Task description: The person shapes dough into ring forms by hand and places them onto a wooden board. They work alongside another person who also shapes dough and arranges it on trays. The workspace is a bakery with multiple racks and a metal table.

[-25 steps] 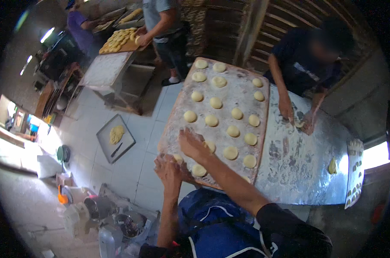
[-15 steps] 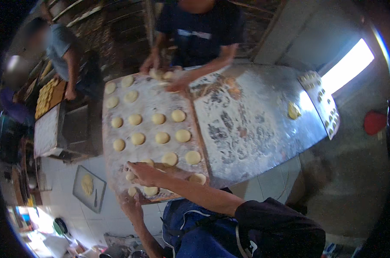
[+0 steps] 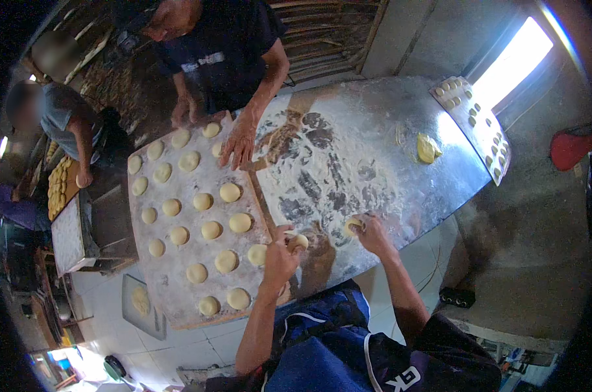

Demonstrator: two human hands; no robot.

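Observation:
My left hand (image 3: 281, 258) is closed around a pale round dough piece (image 3: 299, 243), at the near right edge of a floured board (image 3: 172, 251). To its right, my right hand (image 3: 376, 236) grips another dough piece (image 3: 353, 226) above the floured metal table (image 3: 400, 196). Rows of flattened dough rounds (image 3: 227, 261) lie spaced out on the board. Across from me, a co-worker's hand (image 3: 241, 140) reaches down over a dough round (image 3: 217, 149) at the board's far right corner, partly hiding it.
A yellow lump of dough (image 3: 428, 148) sits further right on the metal table. Beyond it, a tray (image 3: 472, 121) holds several small pieces. On the left floor is a grey tray (image 3: 144, 306) with dough in it. Another person (image 3: 74, 124) stands by a side table (image 3: 69, 228) at far left.
Both my hands have moved right, from the board's near left corner to its right edge and the metal table, and each holds dough. The co-worker has bent closer over the board.

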